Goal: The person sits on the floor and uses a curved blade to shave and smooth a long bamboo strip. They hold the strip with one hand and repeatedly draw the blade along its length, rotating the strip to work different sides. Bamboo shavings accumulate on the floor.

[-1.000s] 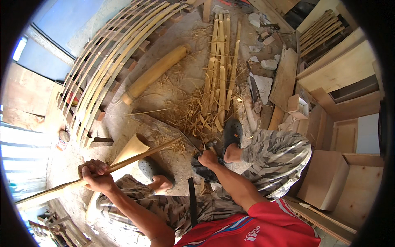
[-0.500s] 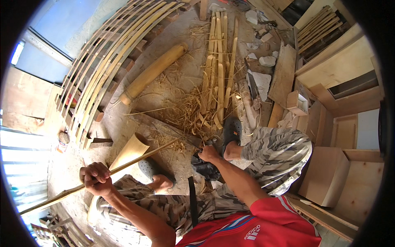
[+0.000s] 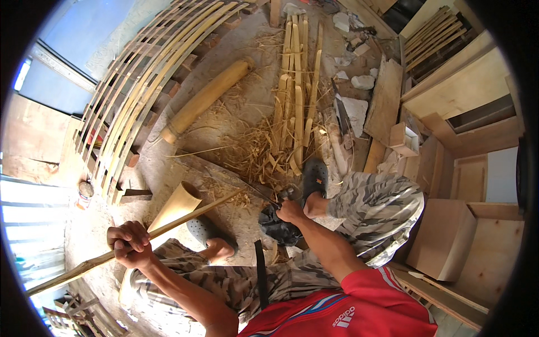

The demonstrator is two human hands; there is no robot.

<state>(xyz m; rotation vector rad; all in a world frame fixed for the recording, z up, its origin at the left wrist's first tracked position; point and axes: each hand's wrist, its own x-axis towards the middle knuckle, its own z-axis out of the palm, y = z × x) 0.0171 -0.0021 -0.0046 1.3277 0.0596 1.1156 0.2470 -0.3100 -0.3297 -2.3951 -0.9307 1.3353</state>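
The left hand [image 3: 130,245] is closed round a long strip of pale bamboo [image 3: 196,212], its fingers [image 3: 135,229] curled over the top so that no gap shows. The strip slants across the person's left side: its narrow, straight upper end points toward the middle of the floor [image 3: 230,118], while the lower end, rougher and darker-edged, runs down to the left beyond the hand. The right hand [image 3: 289,212] is tightly folded at the near end of a thin, dark blade [image 3: 260,192]; the grip itself is mostly hidden by the hand. The far end of the strip lies near this blade, but whether they touch cannot be told.

Just below the right hand sits a crumpled, black, slightly glossy object [image 3: 279,227]. A hollow, smooth-walled bamboo piece [image 3: 177,205] leans behind the strip, its open mouth rounded. Beyond, dry curled shavings [image 3: 252,147] form a loose, springy tangle around the lower ends of several long, flat bamboo strips [image 3: 298,73], laid nearly side by side. To their left lies a thick, round bamboo pole [image 3: 210,101] with a ringed lower end. Farther left, slender slats rest in parallel rows [image 3: 151,84] on reddish blocks [image 3: 132,159]. On the right are a chalky white slab [image 3: 355,115], a rough-edged board [image 3: 383,101] and a small, open wooden box [image 3: 403,140].
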